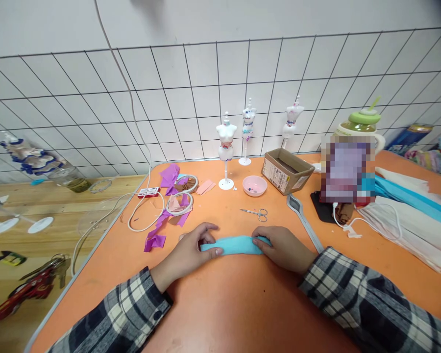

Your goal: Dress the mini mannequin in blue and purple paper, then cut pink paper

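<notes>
A light blue strip of what looks like crepe paper point(237, 245) lies stretched sideways between my two hands, just above or on the orange table point(228, 304). My left hand point(196, 247) has its left end, with the thumb along the front and the index finger raised and curled above. At the other end, my right hand point(281, 247) pinches the strip, thumb against the near side and fingers folded behind. Beyond the strip lies a pair of small scissors point(261, 214). Purple paper scraps point(155, 241) are beside my left hand.
Behind stand white mini dress forms point(226, 153), a pink bowl point(255, 192) and a cardboard box point(284, 174). Hoops point(180, 203) and a white cable point(132, 228) lie left. At right are a phone point(345, 169), a grey strap point(305, 223), a bottle point(362, 122) and paper strips point(400, 228).
</notes>
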`<state>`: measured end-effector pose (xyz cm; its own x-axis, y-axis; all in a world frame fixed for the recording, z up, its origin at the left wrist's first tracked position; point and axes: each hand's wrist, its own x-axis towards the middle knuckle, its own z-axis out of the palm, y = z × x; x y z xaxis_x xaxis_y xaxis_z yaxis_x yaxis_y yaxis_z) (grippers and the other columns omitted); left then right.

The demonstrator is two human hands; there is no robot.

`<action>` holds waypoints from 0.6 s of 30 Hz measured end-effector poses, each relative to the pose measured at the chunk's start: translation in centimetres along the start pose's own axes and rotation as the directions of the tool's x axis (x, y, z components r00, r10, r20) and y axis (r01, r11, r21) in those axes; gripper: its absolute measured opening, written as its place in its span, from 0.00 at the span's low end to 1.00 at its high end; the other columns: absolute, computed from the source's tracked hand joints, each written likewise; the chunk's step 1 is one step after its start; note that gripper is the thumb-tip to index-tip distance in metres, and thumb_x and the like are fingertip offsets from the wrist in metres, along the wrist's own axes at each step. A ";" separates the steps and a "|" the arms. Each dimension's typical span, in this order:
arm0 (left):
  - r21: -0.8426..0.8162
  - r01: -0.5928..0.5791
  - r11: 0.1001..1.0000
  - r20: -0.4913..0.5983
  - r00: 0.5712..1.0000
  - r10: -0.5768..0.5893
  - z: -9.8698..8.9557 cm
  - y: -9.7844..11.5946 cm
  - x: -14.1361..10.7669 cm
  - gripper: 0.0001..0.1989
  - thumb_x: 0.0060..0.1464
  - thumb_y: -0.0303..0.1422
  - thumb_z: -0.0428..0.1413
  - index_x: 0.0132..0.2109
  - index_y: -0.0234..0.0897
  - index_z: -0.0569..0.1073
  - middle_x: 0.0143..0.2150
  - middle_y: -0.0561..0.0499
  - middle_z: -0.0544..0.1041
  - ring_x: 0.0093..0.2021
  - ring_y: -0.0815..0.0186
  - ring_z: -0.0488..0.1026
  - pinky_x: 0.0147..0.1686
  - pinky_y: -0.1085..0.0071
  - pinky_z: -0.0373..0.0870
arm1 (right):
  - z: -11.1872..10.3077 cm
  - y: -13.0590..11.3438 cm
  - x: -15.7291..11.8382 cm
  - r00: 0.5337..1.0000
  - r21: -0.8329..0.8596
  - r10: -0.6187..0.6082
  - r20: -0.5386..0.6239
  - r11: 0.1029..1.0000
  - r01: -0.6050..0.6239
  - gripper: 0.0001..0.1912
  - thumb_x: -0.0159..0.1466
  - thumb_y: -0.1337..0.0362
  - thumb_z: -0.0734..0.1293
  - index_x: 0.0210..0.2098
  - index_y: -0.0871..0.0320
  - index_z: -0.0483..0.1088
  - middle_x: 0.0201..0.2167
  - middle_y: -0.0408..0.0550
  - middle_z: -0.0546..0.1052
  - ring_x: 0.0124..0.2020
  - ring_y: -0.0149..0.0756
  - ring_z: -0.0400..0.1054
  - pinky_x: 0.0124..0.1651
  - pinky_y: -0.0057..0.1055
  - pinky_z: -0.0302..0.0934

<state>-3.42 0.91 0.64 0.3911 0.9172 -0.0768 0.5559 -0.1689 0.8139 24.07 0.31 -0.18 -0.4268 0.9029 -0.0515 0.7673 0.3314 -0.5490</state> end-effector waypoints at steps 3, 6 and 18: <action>-0.070 0.013 0.997 -0.052 0.998 -0.017 0.5 -0.8 0.2 0.23 0.53 0.39 0.59 0.55 0.39 0.67 0.31 0.54 0.75 0.33 0.66 0.72 0.35 0.71 0.67 | 0.1 -0.2 0.1 1.000 -0.018 0.019 -0.008 1.000 -0.020 0.10 0.66 0.62 0.59 0.40 0.55 0.72 0.37 0.45 0.78 0.39 0.38 0.69 0.41 0.31 0.56; -0.116 0.016 0.993 -0.151 0.988 -0.033 0.8 -1.3 0.5 0.21 0.54 0.35 0.57 0.55 0.39 0.65 0.33 0.53 0.74 0.34 0.66 0.72 0.36 0.69 0.68 | 0.3 -0.3 0.1 1.000 -0.040 0.026 -0.009 0.999 -0.026 0.11 0.66 0.62 0.59 0.40 0.56 0.72 0.38 0.46 0.78 0.40 0.39 0.69 0.41 0.32 0.56; 0.053 -0.116 0.992 -0.292 0.948 0.126 1.9 0.3 -0.8 0.40 0.54 0.43 0.60 0.67 0.41 0.48 0.58 0.39 0.66 0.51 0.56 0.69 0.48 0.57 0.69 | 0.5 0.2 0.2 1.000 -0.007 0.028 -0.010 1.000 -0.028 0.11 0.69 0.62 0.56 0.40 0.57 0.68 0.36 0.47 0.76 0.37 0.37 0.68 0.39 0.31 0.55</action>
<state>-2.17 -0.57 -0.13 0.2267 0.9536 0.1982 0.5451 -0.2929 0.7855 23.88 0.39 -0.73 -0.4000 0.9146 -0.0587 0.7826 0.3076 -0.5412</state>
